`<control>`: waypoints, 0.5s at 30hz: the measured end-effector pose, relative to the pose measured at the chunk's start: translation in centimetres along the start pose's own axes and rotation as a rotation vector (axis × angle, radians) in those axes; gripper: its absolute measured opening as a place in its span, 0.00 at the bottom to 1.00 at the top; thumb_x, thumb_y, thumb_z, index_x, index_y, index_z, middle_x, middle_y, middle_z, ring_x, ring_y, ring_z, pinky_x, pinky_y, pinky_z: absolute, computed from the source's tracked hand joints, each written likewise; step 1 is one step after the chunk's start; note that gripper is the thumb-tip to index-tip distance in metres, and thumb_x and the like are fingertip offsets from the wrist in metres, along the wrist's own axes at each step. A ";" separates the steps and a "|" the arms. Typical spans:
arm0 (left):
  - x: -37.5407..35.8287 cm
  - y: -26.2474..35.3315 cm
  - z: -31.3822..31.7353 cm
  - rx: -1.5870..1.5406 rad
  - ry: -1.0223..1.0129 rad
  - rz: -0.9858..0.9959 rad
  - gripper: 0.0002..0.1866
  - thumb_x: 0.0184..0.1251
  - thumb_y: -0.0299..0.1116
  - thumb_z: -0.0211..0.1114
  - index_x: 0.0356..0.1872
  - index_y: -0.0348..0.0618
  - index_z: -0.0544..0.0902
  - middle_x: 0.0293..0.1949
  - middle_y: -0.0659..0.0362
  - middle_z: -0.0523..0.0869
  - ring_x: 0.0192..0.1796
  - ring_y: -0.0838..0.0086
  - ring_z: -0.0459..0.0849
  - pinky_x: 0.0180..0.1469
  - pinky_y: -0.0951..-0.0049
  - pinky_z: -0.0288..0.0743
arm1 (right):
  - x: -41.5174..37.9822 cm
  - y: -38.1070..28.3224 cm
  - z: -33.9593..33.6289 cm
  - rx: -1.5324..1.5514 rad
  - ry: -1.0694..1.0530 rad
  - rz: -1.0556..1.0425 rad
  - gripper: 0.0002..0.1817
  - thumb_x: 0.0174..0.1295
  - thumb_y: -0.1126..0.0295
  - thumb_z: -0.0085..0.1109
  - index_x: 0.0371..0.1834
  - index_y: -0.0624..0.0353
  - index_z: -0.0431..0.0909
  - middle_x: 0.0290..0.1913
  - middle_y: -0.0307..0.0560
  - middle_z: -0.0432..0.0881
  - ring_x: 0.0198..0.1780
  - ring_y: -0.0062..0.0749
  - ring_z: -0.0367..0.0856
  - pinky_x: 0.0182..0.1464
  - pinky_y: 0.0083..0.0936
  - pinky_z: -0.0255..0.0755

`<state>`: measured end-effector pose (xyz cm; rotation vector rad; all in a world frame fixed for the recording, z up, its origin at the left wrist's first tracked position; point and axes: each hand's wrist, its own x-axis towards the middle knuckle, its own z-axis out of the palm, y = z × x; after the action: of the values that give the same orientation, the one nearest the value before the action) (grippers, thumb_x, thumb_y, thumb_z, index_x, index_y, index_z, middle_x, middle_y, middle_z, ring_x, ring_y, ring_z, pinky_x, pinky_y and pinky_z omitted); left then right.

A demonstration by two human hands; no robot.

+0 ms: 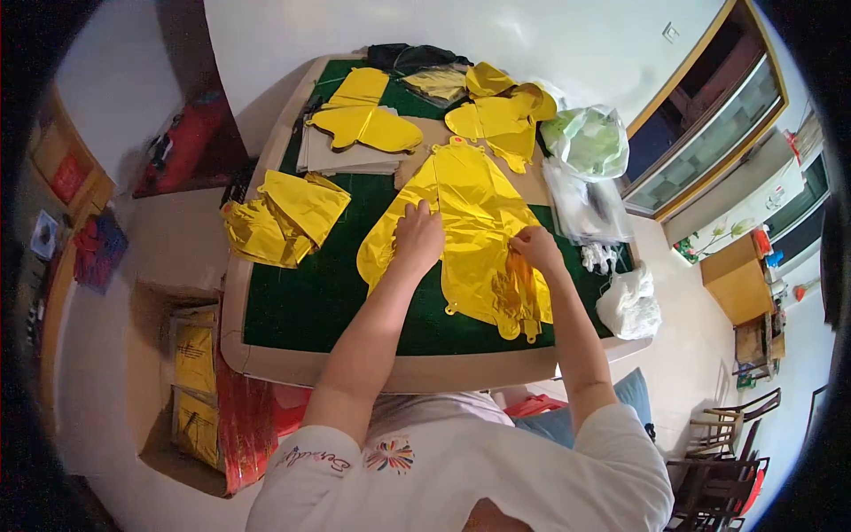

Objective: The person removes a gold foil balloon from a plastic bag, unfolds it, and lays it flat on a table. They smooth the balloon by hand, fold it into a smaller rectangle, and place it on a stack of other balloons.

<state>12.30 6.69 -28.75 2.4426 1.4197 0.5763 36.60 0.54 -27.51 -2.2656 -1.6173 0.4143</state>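
Observation:
A large flat gold foil balloon [479, 191] with small ringed tabs along its rim lies creased on the green-topped table in front of me. My left hand [419, 235] rests on its left part beside the central fold, fingers extended and pressing on the foil. At its right side, my right hand [537, 248] pinches the foil between thumb and fingertips. Below that hand the foil is crumpled and shows an orange-brown reflection. To the left sits a folded gold foil piece [285, 217].
More gold foil shapes [368, 127] lie at the back over cardboard sheets [341, 158]. Clear plastic bags [587, 146] and a white bag [629, 304] line the table's right edge. An open carton [160, 434] with packaged gold foil stands on the floor at left.

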 end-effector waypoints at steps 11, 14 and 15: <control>0.0 0.0 -0.2 -0.015 0.008 -0.011 0.11 0.62 0.29 0.55 0.39 0.35 0.83 0.50 0.50 0.75 0.53 0.56 0.72 0.52 0.59 0.71 | 0.8 0.4 1.5 0.035 0.000 -0.067 0.16 0.54 0.60 0.62 0.30 0.66 0.83 0.25 0.53 0.83 0.26 0.38 0.81 0.32 0.31 0.72; 0.2 -0.3 -0.2 -0.073 0.038 -0.034 0.11 0.62 0.28 0.54 0.39 0.35 0.82 0.50 0.50 0.75 0.54 0.57 0.72 0.53 0.60 0.72 | 0.9 0.2 1.2 0.063 -0.042 -0.030 0.16 0.54 0.61 0.62 0.31 0.66 0.83 0.27 0.54 0.83 0.27 0.40 0.82 0.33 0.33 0.73; 0.2 -0.3 -0.3 -0.055 0.013 -0.035 0.11 0.62 0.28 0.54 0.40 0.35 0.82 0.50 0.50 0.75 0.54 0.58 0.73 0.53 0.61 0.72 | 0.9 0.0 0.9 0.087 -0.102 0.031 0.16 0.55 0.61 0.61 0.33 0.66 0.83 0.29 0.55 0.84 0.29 0.43 0.82 0.34 0.34 0.73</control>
<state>12.00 7.06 -28.60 2.3709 1.4292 0.6166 36.50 1.46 -28.36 -2.2406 -1.5820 0.6052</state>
